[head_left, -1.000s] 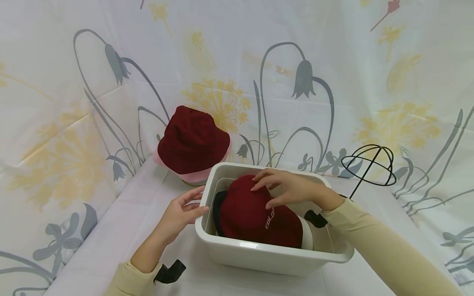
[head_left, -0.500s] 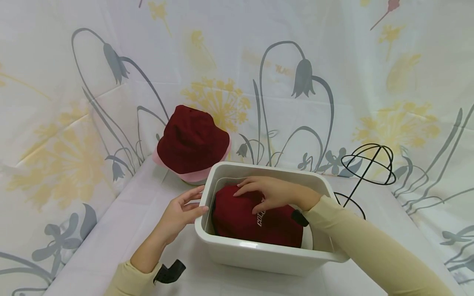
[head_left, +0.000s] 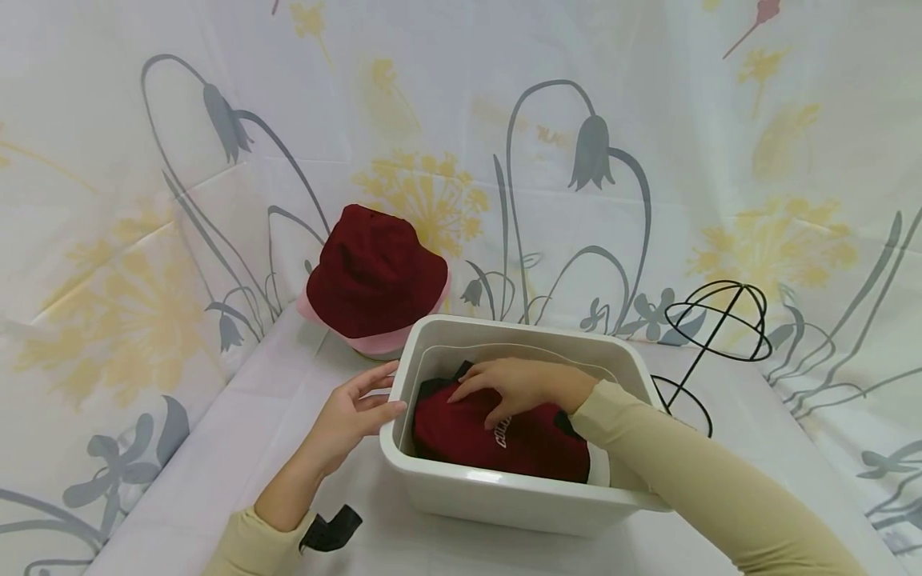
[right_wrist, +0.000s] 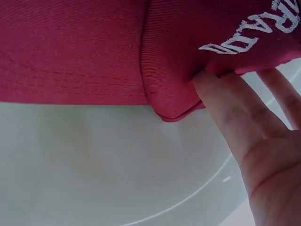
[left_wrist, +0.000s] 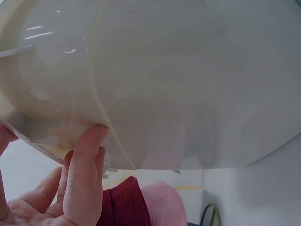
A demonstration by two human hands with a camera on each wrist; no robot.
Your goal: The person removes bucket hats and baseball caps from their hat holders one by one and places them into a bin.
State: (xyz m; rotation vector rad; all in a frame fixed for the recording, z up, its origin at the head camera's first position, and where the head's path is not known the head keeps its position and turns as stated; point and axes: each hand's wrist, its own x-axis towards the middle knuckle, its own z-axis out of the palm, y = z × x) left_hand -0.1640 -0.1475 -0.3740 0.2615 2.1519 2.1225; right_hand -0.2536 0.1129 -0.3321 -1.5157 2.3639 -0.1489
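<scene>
A dark red baseball cap (head_left: pixel 457 428) with white lettering lies in a white plastic bin (head_left: pixel 504 500). Inside the bin, my right hand (head_left: pixel 522 384) presses on the cap's crown with fingers spread. In the right wrist view its fingertips (right_wrist: pixel 209 87) push into the cloth below the lettering, partly hidden there. My left hand (head_left: pixel 346 424) touches the bin's left rim from outside. Its fairly straight fingers (left_wrist: pixel 84 165) reach under the rim in the left wrist view. Beneath the cap a dark edge (head_left: pixel 464 370) and a white piece (head_left: pixel 599 468) show.
A dark red bucket hat (head_left: pixel 378 272) with pink brim below it stands behind the bin at left. To the right is a black wire hat stand (head_left: pixel 723 320). A white cloth (head_left: pixel 288 384) covers the table, with a patterned curtain (head_left: pixel 461 104) behind.
My right hand has moved left and deeper into the bin. The cap's rounded crown has sunk and flattened under it. My left hand stays at the rim.
</scene>
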